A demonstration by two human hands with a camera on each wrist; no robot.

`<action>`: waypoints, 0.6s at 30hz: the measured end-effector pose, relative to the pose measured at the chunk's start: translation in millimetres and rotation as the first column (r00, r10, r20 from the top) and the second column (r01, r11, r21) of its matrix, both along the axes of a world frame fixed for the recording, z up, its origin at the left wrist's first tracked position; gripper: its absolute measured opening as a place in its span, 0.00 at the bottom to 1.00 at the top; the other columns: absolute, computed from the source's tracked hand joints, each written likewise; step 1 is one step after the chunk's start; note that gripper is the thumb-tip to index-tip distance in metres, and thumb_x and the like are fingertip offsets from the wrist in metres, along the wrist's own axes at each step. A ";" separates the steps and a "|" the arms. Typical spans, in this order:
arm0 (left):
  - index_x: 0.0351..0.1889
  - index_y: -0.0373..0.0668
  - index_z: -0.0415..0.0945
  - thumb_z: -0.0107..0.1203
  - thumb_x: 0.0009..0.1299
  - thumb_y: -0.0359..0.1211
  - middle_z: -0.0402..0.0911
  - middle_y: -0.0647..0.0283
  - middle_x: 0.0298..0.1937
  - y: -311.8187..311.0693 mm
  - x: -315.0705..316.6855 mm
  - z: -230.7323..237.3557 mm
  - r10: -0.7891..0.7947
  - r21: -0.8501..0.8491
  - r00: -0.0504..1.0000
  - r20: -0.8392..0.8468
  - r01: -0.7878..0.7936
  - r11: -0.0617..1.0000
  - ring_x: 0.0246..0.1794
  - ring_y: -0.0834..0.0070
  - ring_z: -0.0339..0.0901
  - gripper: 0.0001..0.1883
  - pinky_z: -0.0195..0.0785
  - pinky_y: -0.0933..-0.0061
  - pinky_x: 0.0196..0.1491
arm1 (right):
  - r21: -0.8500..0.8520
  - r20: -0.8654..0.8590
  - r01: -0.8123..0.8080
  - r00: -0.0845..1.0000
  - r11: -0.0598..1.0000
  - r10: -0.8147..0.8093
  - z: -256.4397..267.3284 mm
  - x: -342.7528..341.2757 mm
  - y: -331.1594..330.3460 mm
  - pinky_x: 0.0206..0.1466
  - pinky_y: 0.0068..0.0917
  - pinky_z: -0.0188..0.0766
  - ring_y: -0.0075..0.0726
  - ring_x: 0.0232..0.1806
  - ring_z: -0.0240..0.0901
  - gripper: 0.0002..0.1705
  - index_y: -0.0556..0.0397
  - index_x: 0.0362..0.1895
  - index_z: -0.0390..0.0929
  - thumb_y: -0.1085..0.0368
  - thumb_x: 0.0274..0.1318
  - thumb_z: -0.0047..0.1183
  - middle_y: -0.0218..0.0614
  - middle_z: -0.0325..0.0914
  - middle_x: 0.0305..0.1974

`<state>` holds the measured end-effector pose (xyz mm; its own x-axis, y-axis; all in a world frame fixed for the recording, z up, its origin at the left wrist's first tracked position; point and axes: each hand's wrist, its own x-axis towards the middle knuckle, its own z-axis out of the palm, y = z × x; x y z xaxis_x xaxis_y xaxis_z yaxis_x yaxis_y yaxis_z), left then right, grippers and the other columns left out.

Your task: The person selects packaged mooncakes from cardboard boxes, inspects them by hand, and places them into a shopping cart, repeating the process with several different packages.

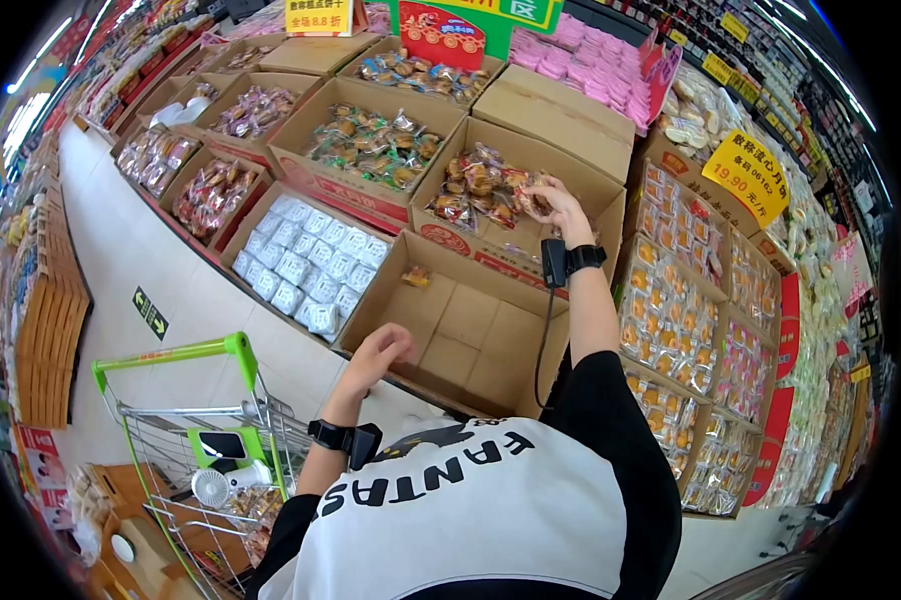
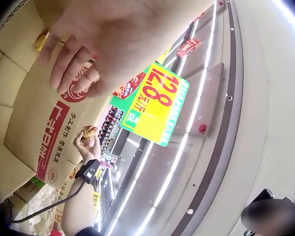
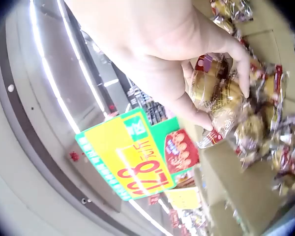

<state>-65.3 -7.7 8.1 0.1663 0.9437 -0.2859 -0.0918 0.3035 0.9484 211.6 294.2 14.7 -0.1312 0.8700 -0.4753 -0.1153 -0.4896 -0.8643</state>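
Observation:
My right hand (image 1: 556, 208) grips a clear-wrapped pastry (image 3: 219, 93) with red print on its wrapper, thumb and fingers curled around it. It is over a cardboard box (image 1: 449, 243) that holds a loose pile of similar wrapped pastries (image 1: 481, 185). Those pastries (image 3: 250, 130) lie close under the fingers in the right wrist view. My left hand (image 1: 381, 355) hangs at the near left edge of a second cardboard box (image 1: 481, 330), its fingers loosely bent and holding nothing. One small yellow packet (image 1: 417, 276) lies in that box's far left corner.
White wrapped packets (image 1: 306, 255) fill a box to the left. A shopping cart (image 1: 236, 345) with a green handle stands at lower left. Trays of wrapped orange-centred pastries (image 1: 666, 320) line the right side. A price sign (image 3: 130, 155) stands above the boxes.

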 end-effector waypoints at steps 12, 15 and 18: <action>0.48 0.41 0.64 0.48 0.61 0.24 0.68 0.64 0.44 -44.5 -21.5 37.5 0.309 0.320 0.948 -0.082 -0.268 0.908 0.42 0.80 0.67 0.16 0.63 0.80 0.43 | 0.268 -0.241 -0.593 0.722 0.759 0.649 70.2 -125.4 -150.5 0.36 0.29 0.70 0.31 0.42 0.68 0.32 0.41 0.49 0.60 0.76 0.37 0.57 0.32 0.66 0.41; 0.53 0.43 0.61 0.50 0.58 0.22 0.66 0.65 0.47 -60.8 -25.9 46.2 0.388 0.249 0.921 -0.031 -0.369 0.896 0.46 0.79 0.65 0.23 0.63 0.79 0.44 | 0.268 -0.227 -0.723 0.595 0.637 0.771 53.6 -154.8 -185.2 0.37 0.26 0.70 0.30 0.42 0.67 0.34 0.39 0.51 0.58 0.75 0.37 0.57 0.31 0.63 0.43; 0.52 0.44 0.62 0.53 0.55 0.21 0.64 0.65 0.50 -72.1 -32.2 46.1 0.481 0.489 0.859 -0.175 -0.348 0.800 0.49 0.73 0.63 0.26 0.65 0.77 0.43 | 0.231 -0.223 -0.813 0.491 0.535 0.842 47.4 -172.0 -219.1 0.37 0.22 0.69 0.27 0.41 0.67 0.35 0.40 0.52 0.58 0.75 0.37 0.58 0.31 0.64 0.42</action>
<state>-97.5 -79.8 54.2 -0.2933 0.9374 0.1877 0.1711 -0.1417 0.9750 39.6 75.1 62.1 -0.9207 0.3224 -0.2199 0.0700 -0.4179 -0.9058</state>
